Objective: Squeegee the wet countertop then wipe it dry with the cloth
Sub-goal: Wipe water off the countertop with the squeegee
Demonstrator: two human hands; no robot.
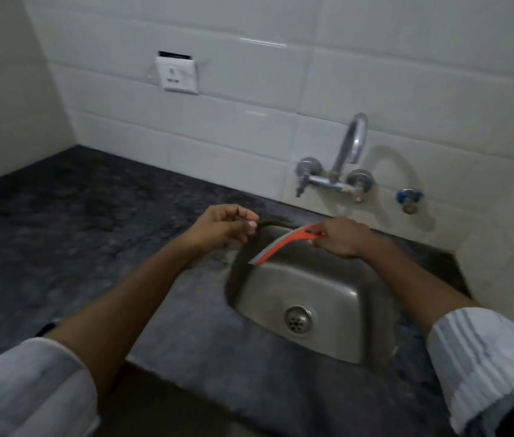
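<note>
Orange squeegee (pixel 284 242) gripped in my right hand (pixel 340 238) over the steel sink (pixel 328 279), left hand (pixel 222 227) fingers loosely curled, holding nothing, dark stone tabletop (pixel 75 222) underneath

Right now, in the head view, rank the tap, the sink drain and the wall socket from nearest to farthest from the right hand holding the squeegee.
1. Tap: on the wall just behind the right hand, which grips the squeegee.
2. Sink drain: below the hand, at the basin bottom.
3. Wall socket: far up-left on the tiles.
</note>
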